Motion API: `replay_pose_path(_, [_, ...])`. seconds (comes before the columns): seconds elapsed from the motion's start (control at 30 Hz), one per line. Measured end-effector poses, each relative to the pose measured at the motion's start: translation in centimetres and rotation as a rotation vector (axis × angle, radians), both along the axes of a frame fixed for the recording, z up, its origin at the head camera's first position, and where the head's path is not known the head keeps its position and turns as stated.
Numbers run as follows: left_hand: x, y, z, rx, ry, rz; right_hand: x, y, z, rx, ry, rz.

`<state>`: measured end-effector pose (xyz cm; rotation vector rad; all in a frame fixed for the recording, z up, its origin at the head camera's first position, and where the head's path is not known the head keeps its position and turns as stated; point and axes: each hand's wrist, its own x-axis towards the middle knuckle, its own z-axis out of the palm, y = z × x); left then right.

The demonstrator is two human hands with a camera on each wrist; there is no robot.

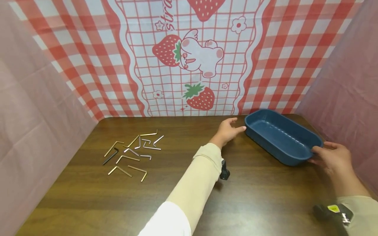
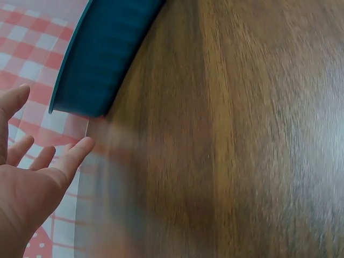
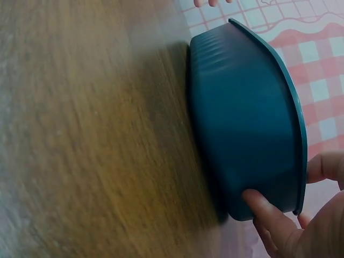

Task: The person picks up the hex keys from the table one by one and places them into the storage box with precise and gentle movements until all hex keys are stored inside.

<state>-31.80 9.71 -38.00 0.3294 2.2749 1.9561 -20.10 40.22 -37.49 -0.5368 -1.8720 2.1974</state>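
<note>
A deep blue plastic bin (image 1: 283, 137) with rounded corners sits at the table's back right, its inside bare. My right hand (image 1: 335, 157) pinches the near right end, thumb over the rim and fingers against the outer wall, as the right wrist view shows on the bin (image 3: 242, 118). Close to the bin's far left end is my left hand (image 1: 228, 131), fingers spread and holding nothing. In the left wrist view a gap shows between this hand (image 2: 37, 183) and the bin (image 2: 102, 59).
Several L-shaped hex keys (image 1: 127, 157), gold, silver and one black, lie scattered on the left of the brown wooden table (image 1: 165, 196). A strawberry-print checked cloth (image 1: 192, 75) hangs along the back edge. Pink cloths (image 1: 41, 98) hang at both sides.
</note>
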Motion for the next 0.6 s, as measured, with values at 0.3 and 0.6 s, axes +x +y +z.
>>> replay_pose_path(0.3, [0.5,1.6,-0.1,0.102,-0.171,0.011,0.3,0.2,-0.1,-0.001,0.009,0.032])
replay_pose_path(0.6, [1.2,1.8,-0.3,0.134,-0.231,-0.048,0.2,0.6,0.1,-0.137,-0.093,0.069])
